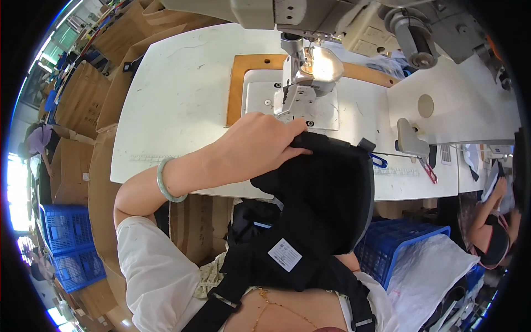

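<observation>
Your left hand (260, 141) has the top edge of that black cloth (323, 191) pinched in its fingers, right in front of the sewing machine (318, 72). The cloth hangs down past the front edge of the counter (182, 94) toward your chest, white label (285, 254) showing. Your right hand's hidden behind it, so I can't tell if it's gripping anything. There's a blue loop (379, 161) just beside the cloth, red snips (430, 171) near the counter's front right corner, and a blue crate (390, 238) below the front edge.
</observation>
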`<state>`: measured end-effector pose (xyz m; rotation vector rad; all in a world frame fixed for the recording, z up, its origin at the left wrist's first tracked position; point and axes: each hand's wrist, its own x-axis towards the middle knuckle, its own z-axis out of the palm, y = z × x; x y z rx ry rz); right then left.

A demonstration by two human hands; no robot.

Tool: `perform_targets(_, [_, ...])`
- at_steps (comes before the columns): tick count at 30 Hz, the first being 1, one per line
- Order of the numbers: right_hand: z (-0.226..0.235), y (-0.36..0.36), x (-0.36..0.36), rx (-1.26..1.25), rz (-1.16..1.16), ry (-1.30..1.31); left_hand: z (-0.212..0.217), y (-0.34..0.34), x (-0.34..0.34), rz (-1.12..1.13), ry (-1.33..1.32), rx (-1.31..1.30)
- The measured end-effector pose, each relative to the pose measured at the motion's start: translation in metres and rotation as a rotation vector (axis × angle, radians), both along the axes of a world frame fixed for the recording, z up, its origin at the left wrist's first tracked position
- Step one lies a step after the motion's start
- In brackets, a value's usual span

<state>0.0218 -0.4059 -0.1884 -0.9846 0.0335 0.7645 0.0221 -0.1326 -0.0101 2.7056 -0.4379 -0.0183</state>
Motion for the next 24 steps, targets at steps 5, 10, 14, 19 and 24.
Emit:
perform_targets(5, [0.003,-0.003,-0.001,-0.015,0.016,-0.026,0.003,-0.008,0.005,0.014,-0.048,0.069])
perform_targets(10, [0.005,-0.016,-0.004,-0.093,0.125,-0.092,0.001,-0.006,0.011,-0.004,-0.138,0.090])
perform_targets(14, [0.031,-0.052,0.000,-0.436,0.513,-0.396,-0.001,0.001,0.012,-0.033,-0.144,0.067])
perform_targets(19, [0.126,-0.084,0.008,-0.890,-0.030,-0.415,-0.004,-0.003,0.011,-0.074,-0.155,0.044])
perform_targets(24, [0.215,-0.022,0.005,-1.155,-0.185,-1.725,-0.001,-0.014,0.013,-0.106,-0.140,0.056])
